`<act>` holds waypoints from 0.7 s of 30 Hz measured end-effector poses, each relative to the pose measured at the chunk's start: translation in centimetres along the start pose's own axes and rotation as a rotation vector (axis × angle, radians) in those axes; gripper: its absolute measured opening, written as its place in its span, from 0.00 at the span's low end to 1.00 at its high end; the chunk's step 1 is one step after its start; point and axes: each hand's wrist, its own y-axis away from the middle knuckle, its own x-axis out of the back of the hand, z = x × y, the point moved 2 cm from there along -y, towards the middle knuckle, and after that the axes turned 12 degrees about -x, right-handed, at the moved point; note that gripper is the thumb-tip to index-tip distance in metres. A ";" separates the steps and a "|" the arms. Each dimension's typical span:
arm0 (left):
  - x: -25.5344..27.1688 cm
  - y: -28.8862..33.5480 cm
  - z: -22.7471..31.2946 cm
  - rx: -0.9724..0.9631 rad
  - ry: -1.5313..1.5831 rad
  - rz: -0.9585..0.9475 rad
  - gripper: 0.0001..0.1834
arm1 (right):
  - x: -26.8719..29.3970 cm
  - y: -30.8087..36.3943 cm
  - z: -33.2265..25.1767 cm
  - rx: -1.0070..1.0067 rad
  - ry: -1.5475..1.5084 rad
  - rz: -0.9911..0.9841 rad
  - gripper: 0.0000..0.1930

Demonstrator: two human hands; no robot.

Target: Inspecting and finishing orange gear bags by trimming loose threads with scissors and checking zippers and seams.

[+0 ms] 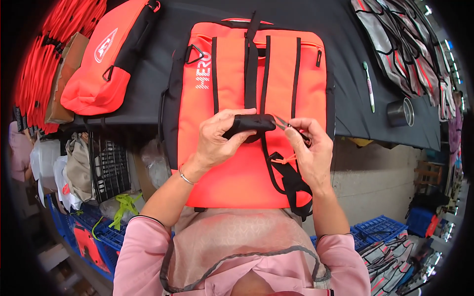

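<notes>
The orange-red backpack (227,177) lies on the dark-covered counter (353,103), its two shoulder straps uppermost and its near end reaching toward the person's lap. Over its middle, the left hand (217,135) grasps a folded black padded piece (254,122), with the forefinger along its far side and the thumb along its near side; its right end juts past these fingertips. The right hand (314,150) has its fingers closed around the dark handle of small snips (282,123), thumb on the left. The blades point left, at the jutting end of the piece; whether they touch it cannot be told. A black webbing strap (251,74) runs along the backpack's far half up to the left hand, and an orange cord (284,160) with loose black webbing lies just left of the right hand. Farther right on the counter are a toothbrush (369,88), a metal cup (400,113) and a heap of grey fabric pieces (402,44). At the far left lies another orange-and-black bag (96,81), beside a cardboard box (64,81) and a bundle of orange pieces (37,74).
</notes>
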 end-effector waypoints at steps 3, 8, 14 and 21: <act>-0.2 -0.3 0.3 0.049 0.024 -0.032 0.12 | -0.2 0.4 0.0 0.081 0.020 0.013 0.08; -0.3 -0.4 0.5 0.027 0.021 -0.047 0.14 | -0.8 -0.2 -0.2 0.207 0.091 0.018 0.07; -0.3 -0.1 0.4 0.005 0.003 -0.035 0.14 | -1.0 -0.5 -0.1 0.205 0.171 0.008 0.06; -0.3 -0.1 0.1 0.037 0.012 -0.064 0.12 | -0.8 -0.8 -0.2 0.164 0.122 -0.030 0.06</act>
